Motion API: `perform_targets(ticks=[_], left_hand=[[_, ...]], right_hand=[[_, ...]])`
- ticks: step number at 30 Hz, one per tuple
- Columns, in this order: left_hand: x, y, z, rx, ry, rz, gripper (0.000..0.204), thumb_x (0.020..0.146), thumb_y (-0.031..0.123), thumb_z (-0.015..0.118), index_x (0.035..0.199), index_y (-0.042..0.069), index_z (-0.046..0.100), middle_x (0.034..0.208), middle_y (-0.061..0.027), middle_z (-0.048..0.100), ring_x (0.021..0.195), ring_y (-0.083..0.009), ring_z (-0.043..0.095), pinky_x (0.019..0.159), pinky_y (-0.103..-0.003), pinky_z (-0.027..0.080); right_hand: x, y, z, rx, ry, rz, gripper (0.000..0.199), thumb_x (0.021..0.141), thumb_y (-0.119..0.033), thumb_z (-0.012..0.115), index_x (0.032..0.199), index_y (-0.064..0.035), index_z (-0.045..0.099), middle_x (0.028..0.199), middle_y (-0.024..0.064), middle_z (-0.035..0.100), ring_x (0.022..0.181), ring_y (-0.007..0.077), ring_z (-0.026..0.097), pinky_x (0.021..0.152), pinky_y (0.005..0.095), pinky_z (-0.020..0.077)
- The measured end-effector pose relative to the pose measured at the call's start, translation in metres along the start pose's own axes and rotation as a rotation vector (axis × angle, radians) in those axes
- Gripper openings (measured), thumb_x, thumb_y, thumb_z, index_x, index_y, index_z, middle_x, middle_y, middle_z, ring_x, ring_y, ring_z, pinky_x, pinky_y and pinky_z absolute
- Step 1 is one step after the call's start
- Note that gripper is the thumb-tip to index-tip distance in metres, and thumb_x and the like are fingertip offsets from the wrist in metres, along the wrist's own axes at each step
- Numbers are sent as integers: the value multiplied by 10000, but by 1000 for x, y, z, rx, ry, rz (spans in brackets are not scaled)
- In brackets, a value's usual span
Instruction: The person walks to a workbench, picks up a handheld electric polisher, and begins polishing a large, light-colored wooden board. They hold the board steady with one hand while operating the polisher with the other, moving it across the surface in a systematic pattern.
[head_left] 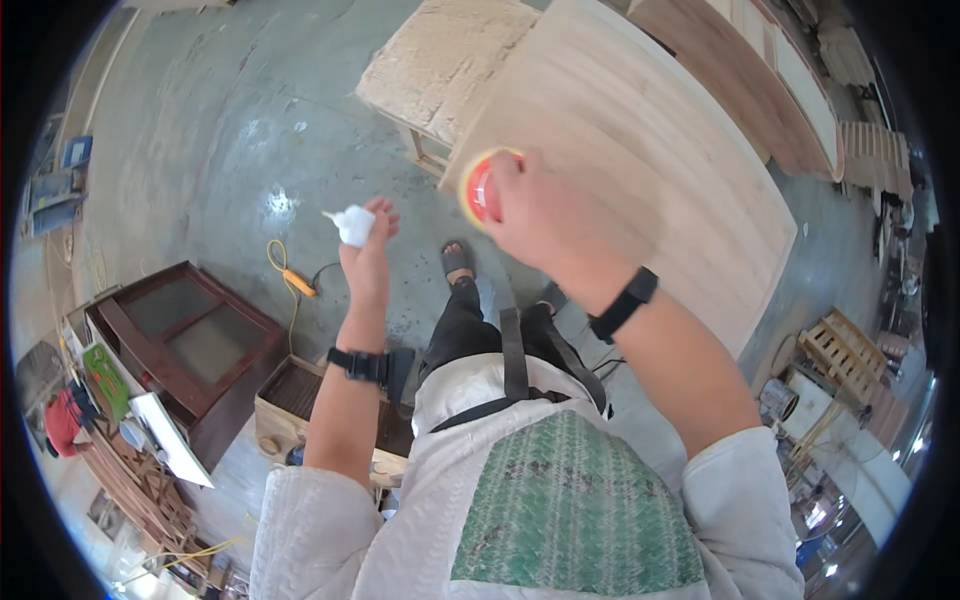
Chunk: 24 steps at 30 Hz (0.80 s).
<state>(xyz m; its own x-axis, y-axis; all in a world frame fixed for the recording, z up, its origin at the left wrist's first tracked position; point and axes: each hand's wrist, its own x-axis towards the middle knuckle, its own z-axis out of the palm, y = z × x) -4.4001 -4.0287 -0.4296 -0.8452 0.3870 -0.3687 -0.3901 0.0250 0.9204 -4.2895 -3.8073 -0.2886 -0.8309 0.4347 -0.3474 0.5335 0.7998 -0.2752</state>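
Green-patched shirt nearest. Left hand, fingers curled round white nozzle bottle over floor: squeezing could drip. Right hand, fingers wrapped round red-yellow disc by wooden panel: weak grip could drop it.

Before you, the grey floor bears an orange connector with a yellow cord and a rough-topped stand.

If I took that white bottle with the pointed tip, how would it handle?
The white bottle is likely light, since the left hand alone holds it up. Its thin tip might bend if knocked; its rounded body may roll.
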Motion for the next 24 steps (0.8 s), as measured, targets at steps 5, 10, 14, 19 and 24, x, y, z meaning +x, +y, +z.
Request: perform_targets(ticks=[5,10,14,19,24], left_hand=[[-31,-14,-24,72,50,-51,366,1021,221,690,1288,-27,672,1155,-87,740,1013,-170,693,921,-337,542],[-33,5,-2,288,-114,60,329,1007,242,705,1235,4,705,1108,-77,748,1012,-148,691,915,-313,532],[-24,16,23,443,-253,249,335,950,227,734,1223,33,713,1181,-150,725,1108,-295,696,974,-376,532],[-14,32,55,806,-415,791,502,853,207,786,1322,73,669,1446,-157,596,1396,-387,509,1148,-522,408],[-11,19,72,845,-420,796,524,844,220,785,1320,53,644,1446,-155,590,1419,-408,469,1160,-550,374]], right_hand=[[21,-31,3,-20,17,-97,494,867,-273,779,1253,-74,543,1222,202,605,938,399,727,737,515,601],[-2,23,20,20,76,5,504,874,-275,766,1269,-69,532,1222,220,597,964,422,710,771,510,598],[-48,74,20,-61,126,199,555,874,-310,759,1304,-65,507,1231,230,590,973,449,695,802,528,589],[-98,142,14,-105,182,423,606,866,-356,765,1316,-59,488,1233,235,586,971,471,685,820,542,580],[-90,167,8,-101,176,485,594,871,-364,763,1299,-53,494,1196,239,589,929,464,682,796,545,576]])
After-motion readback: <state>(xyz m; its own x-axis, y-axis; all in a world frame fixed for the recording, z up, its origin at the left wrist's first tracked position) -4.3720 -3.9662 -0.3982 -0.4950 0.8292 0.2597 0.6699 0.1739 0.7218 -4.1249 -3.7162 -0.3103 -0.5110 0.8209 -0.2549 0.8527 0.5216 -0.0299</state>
